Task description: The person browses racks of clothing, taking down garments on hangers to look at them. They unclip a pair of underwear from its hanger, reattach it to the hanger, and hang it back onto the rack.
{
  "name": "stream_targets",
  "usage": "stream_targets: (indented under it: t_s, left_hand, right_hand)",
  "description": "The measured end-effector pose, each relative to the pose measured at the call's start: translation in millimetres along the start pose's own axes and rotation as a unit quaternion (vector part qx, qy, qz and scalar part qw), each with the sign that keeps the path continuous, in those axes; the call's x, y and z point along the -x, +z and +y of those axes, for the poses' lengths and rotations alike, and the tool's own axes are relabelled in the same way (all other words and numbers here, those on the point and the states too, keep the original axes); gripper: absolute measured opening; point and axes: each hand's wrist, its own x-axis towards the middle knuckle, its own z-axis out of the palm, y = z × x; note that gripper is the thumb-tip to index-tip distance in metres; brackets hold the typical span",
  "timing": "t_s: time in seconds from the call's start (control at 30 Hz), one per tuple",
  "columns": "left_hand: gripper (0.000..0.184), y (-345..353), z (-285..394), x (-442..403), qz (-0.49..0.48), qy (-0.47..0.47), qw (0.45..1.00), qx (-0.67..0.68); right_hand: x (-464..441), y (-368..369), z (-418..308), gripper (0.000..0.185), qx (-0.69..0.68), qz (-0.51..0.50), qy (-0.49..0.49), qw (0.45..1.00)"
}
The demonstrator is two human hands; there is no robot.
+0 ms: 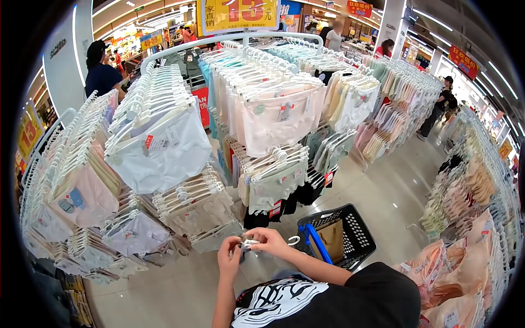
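Both my hands are close together in front of my body, over the floor beside the racks. My left hand (pixel 230 255) pinches one end of a white plastic hanger (pixel 249 244). My right hand (pixel 267 242) closes on the same hanger, and a white hook (pixel 294 240) sticks out past its wrist side. Something small and brownish shows at the left fingertips, too small to name. The rest of the hanger is hidden behind the fingers. Nearest ahead hang green underpants (pixel 278 183) and beige underpants (pixel 192 216) on white hangers.
A black shopping basket (pixel 358 232) with a blue handle holds a brown bag, close to my right. Racks of light-blue underpants (pixel 161 150) and pink underpants (pixel 281 120) stand ahead. Pink bras (pixel 465 273) hang at right. Several people stand farther off, one person (pixel 103 71) behind the left rack.
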Motion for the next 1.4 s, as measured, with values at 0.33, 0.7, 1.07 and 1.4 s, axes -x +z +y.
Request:
stream_targets:
  t_s: [0.33,0.7,1.07,1.4]
  left_hand:
    - [0.011,-7,-6,7,-0.045,0.001,0.982,-0.182]
    - [0.019,-59,-32,3,0.210,-0.019,0.960,-0.182]
    - [0.030,-70,-82,8,0.286,-0.160,0.937,0.119]
    - [0.027,-58,-75,6,0.311,-0.173,0.920,0.167]
  right_hand:
    - [3,1,4,0.043,0.069,-0.042,0.009,0.997]
    - [20,-47,3,0.048,0.289,0.054,-0.049,0.955]
    - [40,-42,38,0.043,-0.267,-0.024,0.171,0.948]
    - [47,-54,-4,0.036,-0.240,-0.024,0.094,0.966]
